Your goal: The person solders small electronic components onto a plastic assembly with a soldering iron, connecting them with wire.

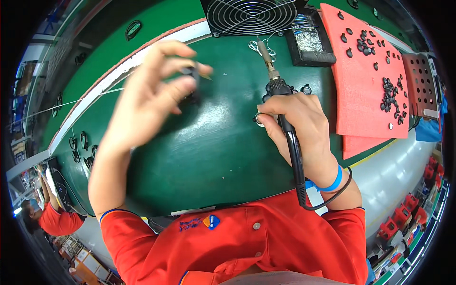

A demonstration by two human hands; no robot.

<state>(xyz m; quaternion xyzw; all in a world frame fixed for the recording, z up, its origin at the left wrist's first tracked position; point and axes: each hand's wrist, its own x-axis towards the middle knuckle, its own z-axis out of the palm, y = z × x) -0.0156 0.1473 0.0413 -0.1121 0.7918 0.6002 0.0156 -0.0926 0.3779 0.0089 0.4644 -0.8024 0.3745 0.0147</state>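
My left hand [154,92], smeared by motion, is raised over the left part of the green bench mat [209,156]. Between its thumb and fingers is a small black part [190,72], too blurred to make out fully. My right hand [304,123] is wrapped round a soldering iron [277,87], its tip pointing away from me and its black cable looping past my wrist. By that hand's thumb and forefinger is a small round black part with a pale face [259,119]. More small black parts [306,89] lie just beyond its knuckles.
At the far edge stands a fan with a wire guard [251,16]. Thin solder wire [266,50] lies beside a black tray [311,45]. Several small black parts [390,95] lie on pink foam sheets [351,95], near a perforated metal box [420,80]. A person [57,218] works at far left.
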